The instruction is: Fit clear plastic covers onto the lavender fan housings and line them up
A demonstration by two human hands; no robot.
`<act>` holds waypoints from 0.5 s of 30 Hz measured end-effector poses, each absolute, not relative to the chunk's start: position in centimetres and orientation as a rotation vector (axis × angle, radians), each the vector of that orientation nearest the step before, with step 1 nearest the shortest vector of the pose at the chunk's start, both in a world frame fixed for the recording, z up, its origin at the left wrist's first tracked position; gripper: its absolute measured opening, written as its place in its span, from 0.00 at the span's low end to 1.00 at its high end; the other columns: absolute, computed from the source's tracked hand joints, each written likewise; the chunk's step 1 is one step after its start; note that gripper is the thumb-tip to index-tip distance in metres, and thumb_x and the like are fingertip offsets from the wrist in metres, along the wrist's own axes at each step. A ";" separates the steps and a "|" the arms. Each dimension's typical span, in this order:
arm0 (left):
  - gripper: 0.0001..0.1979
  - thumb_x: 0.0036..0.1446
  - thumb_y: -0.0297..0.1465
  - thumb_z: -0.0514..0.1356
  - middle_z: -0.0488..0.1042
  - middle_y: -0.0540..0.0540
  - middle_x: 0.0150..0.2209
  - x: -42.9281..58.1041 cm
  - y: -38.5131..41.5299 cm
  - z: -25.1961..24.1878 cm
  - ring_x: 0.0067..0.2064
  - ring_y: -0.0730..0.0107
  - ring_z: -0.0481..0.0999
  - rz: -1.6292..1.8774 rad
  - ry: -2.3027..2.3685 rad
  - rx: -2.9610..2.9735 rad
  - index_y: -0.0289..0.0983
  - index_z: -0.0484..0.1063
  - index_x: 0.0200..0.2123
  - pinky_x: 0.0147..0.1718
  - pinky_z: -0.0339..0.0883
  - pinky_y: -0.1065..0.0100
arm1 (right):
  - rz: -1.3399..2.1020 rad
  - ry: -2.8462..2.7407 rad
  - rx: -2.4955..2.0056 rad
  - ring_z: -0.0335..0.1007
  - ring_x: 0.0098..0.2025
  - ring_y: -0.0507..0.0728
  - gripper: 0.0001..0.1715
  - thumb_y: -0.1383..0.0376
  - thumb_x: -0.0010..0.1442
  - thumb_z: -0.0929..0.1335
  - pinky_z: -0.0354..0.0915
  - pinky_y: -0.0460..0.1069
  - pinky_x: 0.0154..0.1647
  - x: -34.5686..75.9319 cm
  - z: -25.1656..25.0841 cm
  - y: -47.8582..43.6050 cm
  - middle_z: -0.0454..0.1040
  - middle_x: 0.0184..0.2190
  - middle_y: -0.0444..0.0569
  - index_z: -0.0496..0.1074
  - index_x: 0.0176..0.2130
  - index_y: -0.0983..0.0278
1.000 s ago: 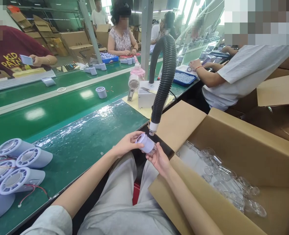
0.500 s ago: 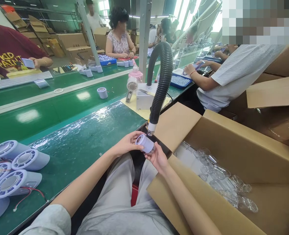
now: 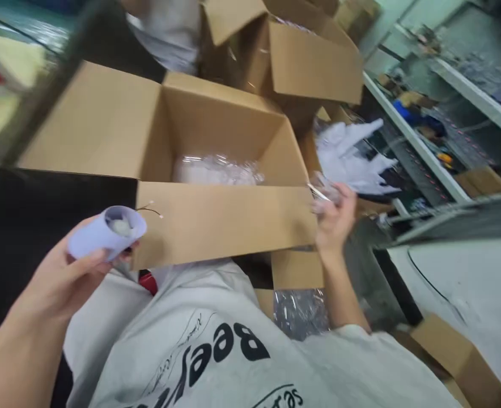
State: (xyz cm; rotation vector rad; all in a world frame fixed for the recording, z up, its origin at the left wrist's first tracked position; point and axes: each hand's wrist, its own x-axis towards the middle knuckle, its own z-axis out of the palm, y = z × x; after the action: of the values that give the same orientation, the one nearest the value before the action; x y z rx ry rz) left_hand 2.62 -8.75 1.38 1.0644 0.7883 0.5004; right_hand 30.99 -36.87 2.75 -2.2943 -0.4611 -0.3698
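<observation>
My left hand (image 3: pixel 74 266) is wrapped round a lavender plastic cylinder housing (image 3: pixel 91 238). Its open end tilts up to the right and shows a pale part inside; thin wires (image 3: pixel 151 209) stick out past its rim. Over on the right side, my right hand (image 3: pixel 335 218) is raised with its fingers closed on a clear plastic piece (image 3: pixel 327 190), blurred by motion, so its exact kind does not show. Between the hands stands an open cardboard box (image 3: pixel 220 221) with clear plastic parts (image 3: pixel 220 170) inside.
Another open carton (image 3: pixel 314 59) stands behind the box. White sheets or bags (image 3: pixel 352 150) stick up at its right. A lower box holds clear plastic (image 3: pixel 299 311) beside my lap. Metal shelving (image 3: pixel 420 147) runs along the right, and a person's pale clothing (image 3: pixel 169 34) shows at top.
My view has swung right, away from the green bench. Both hands were on the lavender housing; now the left alone holds it and the right, far to the right, grips a clear piece.
</observation>
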 end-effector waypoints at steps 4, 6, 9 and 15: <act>0.33 0.29 0.51 0.73 0.78 0.47 0.31 3.8 -10.3 -0.2 0.25 0.71 0.71 0.348 0.827 0.994 0.37 0.77 0.38 0.16 0.70 0.74 | -0.395 0.111 -2.609 0.70 0.48 0.71 0.41 0.43 0.56 0.56 0.64 0.66 0.49 26.8 -2.0 -55.4 0.72 0.48 0.68 0.67 0.52 0.72; 0.29 0.36 0.54 0.69 0.78 0.47 0.29 3.9 -11.0 -1.1 0.23 0.72 0.69 0.370 0.909 0.922 0.37 0.77 0.34 0.13 0.66 0.75 | -0.254 0.242 -2.677 0.74 0.38 0.69 0.38 0.39 0.52 0.60 0.67 0.64 0.41 23.1 -5.0 -60.1 0.76 0.36 0.64 0.72 0.41 0.68; 0.17 0.49 0.45 0.65 0.78 0.48 0.31 3.3 -11.6 -1.7 0.28 0.68 0.74 0.435 1.050 0.779 0.36 0.76 0.32 0.16 0.69 0.76 | -0.104 0.254 -2.707 0.68 0.22 0.58 0.29 0.38 0.48 0.64 0.68 0.58 0.30 21.3 -7.5 -62.0 0.70 0.18 0.48 0.71 0.26 0.61; 0.16 0.38 0.37 0.70 0.80 0.47 0.34 -0.2 -10.4 0.2 0.37 0.61 0.78 0.493 1.034 0.607 0.40 0.77 0.33 0.32 0.78 0.70 | -0.175 -0.212 -2.529 0.74 0.40 0.72 0.30 0.41 0.49 0.61 0.68 0.66 0.44 34.9 -2.5 -50.7 0.78 0.37 0.62 0.74 0.33 0.62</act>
State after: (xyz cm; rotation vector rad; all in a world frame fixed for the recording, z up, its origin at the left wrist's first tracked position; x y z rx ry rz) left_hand -0.18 -10.36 0.19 0.6070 1.0342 0.4929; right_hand 34.89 -50.70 -2.54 -2.5286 -0.2119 -0.1755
